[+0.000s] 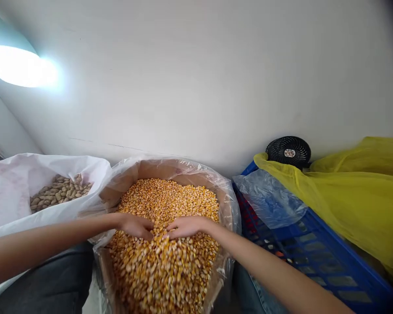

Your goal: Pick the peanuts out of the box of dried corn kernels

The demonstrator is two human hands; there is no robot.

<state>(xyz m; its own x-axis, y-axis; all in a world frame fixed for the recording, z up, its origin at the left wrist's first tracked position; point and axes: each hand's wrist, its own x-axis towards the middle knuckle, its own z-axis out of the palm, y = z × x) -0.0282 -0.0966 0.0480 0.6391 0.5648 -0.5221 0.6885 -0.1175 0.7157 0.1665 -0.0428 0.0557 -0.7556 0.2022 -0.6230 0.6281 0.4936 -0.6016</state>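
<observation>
Yellow plastic sheeting draped over a blue plastic crate on the right, and a white sack of peanuts sat on the left. Between them stood a plastic-lined cardboard box heaped with dried corn kernels. The left hand and right hand lay palm down on the kernels, nearly meeting, each grip released rather than clenched. The ground under the palms was hidden, and the frame cut off the box's near end.

Loose yellow corn kernels, apparently dried, heaped in plastic-lined cardboard box.
</observation>
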